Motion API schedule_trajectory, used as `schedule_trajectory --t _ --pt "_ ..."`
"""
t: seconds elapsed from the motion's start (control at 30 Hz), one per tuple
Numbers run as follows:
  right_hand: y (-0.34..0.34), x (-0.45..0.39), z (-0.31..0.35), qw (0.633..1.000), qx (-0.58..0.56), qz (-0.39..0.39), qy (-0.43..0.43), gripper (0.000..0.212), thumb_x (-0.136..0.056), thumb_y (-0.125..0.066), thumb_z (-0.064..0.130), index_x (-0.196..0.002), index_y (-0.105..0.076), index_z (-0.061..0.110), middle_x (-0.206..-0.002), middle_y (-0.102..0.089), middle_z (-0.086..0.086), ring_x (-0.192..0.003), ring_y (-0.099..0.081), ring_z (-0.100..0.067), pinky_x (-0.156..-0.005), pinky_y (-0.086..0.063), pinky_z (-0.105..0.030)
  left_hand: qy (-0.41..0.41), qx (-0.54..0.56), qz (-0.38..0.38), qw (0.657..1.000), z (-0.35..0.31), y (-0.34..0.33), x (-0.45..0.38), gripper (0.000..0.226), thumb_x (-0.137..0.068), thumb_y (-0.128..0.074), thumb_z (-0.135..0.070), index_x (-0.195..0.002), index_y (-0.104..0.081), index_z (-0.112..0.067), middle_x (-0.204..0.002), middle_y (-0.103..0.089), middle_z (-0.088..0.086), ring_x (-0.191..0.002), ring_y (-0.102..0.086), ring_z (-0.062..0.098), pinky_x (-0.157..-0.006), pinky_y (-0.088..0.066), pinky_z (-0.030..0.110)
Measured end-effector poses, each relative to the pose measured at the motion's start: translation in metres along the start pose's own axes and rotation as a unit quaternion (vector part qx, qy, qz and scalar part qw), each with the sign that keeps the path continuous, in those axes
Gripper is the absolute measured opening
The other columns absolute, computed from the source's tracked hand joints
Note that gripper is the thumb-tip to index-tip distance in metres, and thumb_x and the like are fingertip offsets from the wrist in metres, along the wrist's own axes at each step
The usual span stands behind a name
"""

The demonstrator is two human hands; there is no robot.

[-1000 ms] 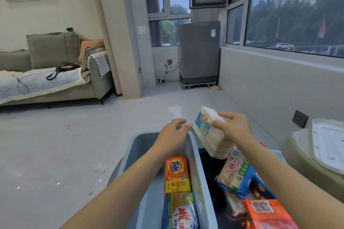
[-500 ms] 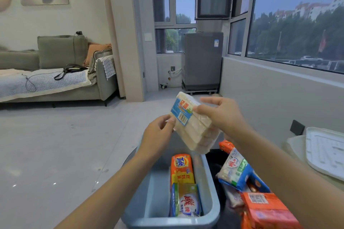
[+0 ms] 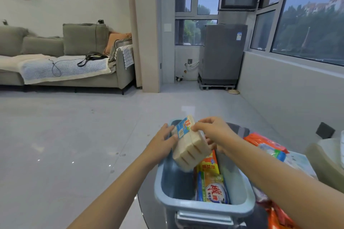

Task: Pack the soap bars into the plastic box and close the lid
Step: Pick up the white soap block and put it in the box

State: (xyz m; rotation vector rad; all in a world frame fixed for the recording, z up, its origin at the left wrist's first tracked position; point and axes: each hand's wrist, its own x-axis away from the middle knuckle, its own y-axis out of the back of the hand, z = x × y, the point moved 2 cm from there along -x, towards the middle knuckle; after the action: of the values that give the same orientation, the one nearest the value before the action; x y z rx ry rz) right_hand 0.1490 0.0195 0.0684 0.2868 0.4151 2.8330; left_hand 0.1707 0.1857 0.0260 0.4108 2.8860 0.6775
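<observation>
**Pale soap pack held over the box's empty left side**

At the left, the left hand (image 3: 163, 140) presses its fingers and thumb against the near-left face of the pale soap pack (image 3: 189, 147), fingers closed onto the wrapping rather than spread. The pack, several cream bars bound together with a blue-and-orange label at its far end, is held between both hands above the far-left part of the blue plastic box (image 3: 240, 188). Its long axis runs from the far label end down toward the near side, tilted, with the near end dipping just inside the rim.

Below and right of it, two wrapped bars already lie in the box along the right wall: an orange soap bar (image 3: 209, 165) farther away and a blue-and-yellow soap bar (image 3: 214, 188) nearer. The strip of box floor left of them looks bare, and the pack hangs almost directly over it, so the coming move probably turns on lining the pack's long axis with the box's length and lowering it beside those two.

The right hand (image 3: 212, 133) pinches the far label end from the right, fingertips clamped on the wrapper. Both hands touch the pack; neither is nearer.

Farther right, more packaged soaps (image 3: 266, 142) wait outside the box. No lid is on the box.
</observation>
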Motion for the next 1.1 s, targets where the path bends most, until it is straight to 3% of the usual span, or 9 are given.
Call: schedule_trajectory --t 0.1,0.17,0.33,0.43,0.57,0.73,0.83,0.97,1.1 --pt "-0.013 -0.008 -0.015 0.999 0.021 0.005 -0.025 0.047 -0.071 -0.072 0.022 -0.113 -0.053 0.019 -0.104 -0.059 -0.009 -0.09 -0.061 -0.029 -0.057 -0.056 -0.036 0.034 0.06 -0.017 0.997 0.011 -0.003 0.0 0.049 -0.097 -0.041 -0.028 -0.145 -0.031 -0.03 -0.154 -0.026 -0.011 -0.136 -0.03 0.009 -0.11 -0.023 0.032" --pt "-0.019 -0.014 -0.024 0.998 0.049 -0.004 -0.03 0.049 -0.071 -0.072 0.023 -0.116 -0.05 0.02 -0.106 -0.055 -0.006 -0.093 -0.057 -0.027 -0.068 -0.055 -0.04 0.049 0.08 -0.035 0.995 0.015 -0.002 0.0 0.05 -0.096 -0.04 -0.028 -0.145 -0.029 -0.033 -0.152 -0.03 -0.013 -0.137 -0.03 0.011 -0.11 -0.025 0.033" --pt "-0.038 -0.024 -0.039 0.983 0.184 0.005 -0.022 0.055 -0.069 -0.073 0.028 -0.117 -0.046 0.019 -0.088 -0.048 0.002 -0.084 -0.052 -0.019 -0.066 -0.046 -0.031 0.044 0.12 -0.029 0.991 0.019 -0.003 -0.004 0.051 -0.098 -0.038 -0.02 -0.147 -0.025 -0.026 -0.155 -0.025 -0.011 -0.14 -0.024 0.009 -0.101 -0.02 0.019" --pt "-0.048 -0.026 -0.048 0.965 0.263 0.014 -0.014 0.064 -0.067 -0.075 0.037 -0.12 -0.044 0.017 -0.083 -0.045 0.006 -0.077 -0.049 -0.014 -0.059 -0.041 -0.026 0.044 0.13 -0.023 0.99 0.02 -0.004 -0.003 0.05 -0.099 -0.036 -0.021 -0.148 -0.024 -0.026 -0.155 -0.024 -0.01 -0.141 -0.023 0.01 -0.099 -0.019 0.019" --pt "-0.056 -0.029 -0.051 0.946 0.322 0.039 -0.006 0.079 -0.063 -0.077 0.049 -0.126 -0.041 0.017 -0.114 -0.055 -0.003 -0.089 -0.053 -0.019 -0.068 -0.045 -0.029 0.04 0.139 -0.022 0.989 0.02 -0.005 -0.002 0.049 -0.1 -0.035 -0.021 -0.148 -0.023 -0.027 -0.155 -0.024 -0.009 -0.141 -0.024 0.011 -0.097 -0.02 0.019" --pt "-0.055 -0.029 -0.05 0.96 0.26 0.084 -0.059 0.078 -0.069 -0.079 0.029 -0.133 -0.034 0.021 -0.097 -0.052 0.0 -0.071 -0.06 -0.019 -0.05 -0.056 -0.029 0.043 0.155 -0.023 0.987 0.018 -0.004 0.0 0.049 -0.1 -0.036 -0.023 -0.147 -0.025 -0.028 -0.154 -0.027 -0.01 -0.138 -0.027 0.009 -0.095 -0.023 0.019" --pt "-0.053 -0.031 -0.049 0.967 0.208 0.1 -0.11 0.08 -0.074 -0.075 0.017 -0.14 -0.029 0.017 -0.104 -0.063 -0.009 -0.072 -0.068 -0.023 -0.064 -0.059 -0.034 0.045 0.154 -0.02 0.987 0.018 -0.005 0.001 0.049 -0.1 -0.035 -0.023 -0.147 -0.024 -0.029 -0.153 -0.027 -0.01 -0.134 -0.028 0.006 -0.094 -0.023 0.019" --pt "-0.053 -0.032 -0.052 0.967 0.153 0.117 -0.167 0.053 -0.077 -0.072 0.012 -0.124 -0.05 0.003 -0.083 -0.067 -0.011 -0.064 -0.068 -0.022 -0.064 -0.057 -0.031 0.044 0.149 -0.021 0.988 0.017 -0.006 -0.001 0.049 -0.1 -0.035 -0.021 -0.147 -0.023 -0.028 -0.154 -0.025 -0.01 -0.139 -0.024 0.009 -0.095 -0.021 0.017" --pt "-0.053 -0.032 -0.052 0.967 0.139 0.125 -0.171 0.042 -0.081 -0.069 0.012 -0.119 -0.054 0.003 -0.08 -0.067 -0.009 -0.062 -0.066 -0.02 -0.075 -0.057 -0.032 0.044 0.143 -0.021 0.989 0.018 -0.007 -0.002 0.049 -0.1 -0.034 -0.021 -0.148 -0.022 -0.028 -0.154 -0.026 -0.01 -0.139 -0.025 0.01 -0.094 -0.021 0.018"
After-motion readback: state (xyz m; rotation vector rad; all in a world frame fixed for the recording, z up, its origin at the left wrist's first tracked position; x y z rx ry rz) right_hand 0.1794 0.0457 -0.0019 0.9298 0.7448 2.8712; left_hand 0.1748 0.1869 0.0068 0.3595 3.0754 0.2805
